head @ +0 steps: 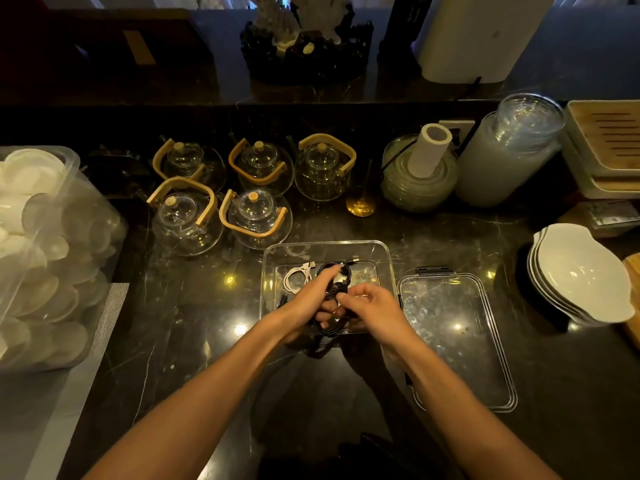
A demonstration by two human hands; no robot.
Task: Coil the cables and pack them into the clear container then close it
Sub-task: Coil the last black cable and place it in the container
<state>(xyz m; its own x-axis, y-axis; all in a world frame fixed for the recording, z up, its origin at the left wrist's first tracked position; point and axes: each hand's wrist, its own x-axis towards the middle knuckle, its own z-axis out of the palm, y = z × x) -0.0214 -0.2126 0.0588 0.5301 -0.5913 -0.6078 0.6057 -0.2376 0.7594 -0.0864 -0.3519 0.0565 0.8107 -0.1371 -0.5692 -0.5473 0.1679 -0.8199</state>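
Observation:
A clear plastic container stands open on the dark marble counter. Inside it at the left lies a coiled white cable. Over the container's front half both hands work on a black cable. My left hand grips the bundled loops of the black cable. My right hand pinches a strand of the same cable beside it. One plug end of the black cable points up toward the container's back. The clear lid with a black clasp lies flat to the right of the container.
Several glass teapots with wooden handles stand behind the container. A bin of white dishes sits at the left. Stacked white bowls lie at the right edge, with glass stacks and a gold spoon behind.

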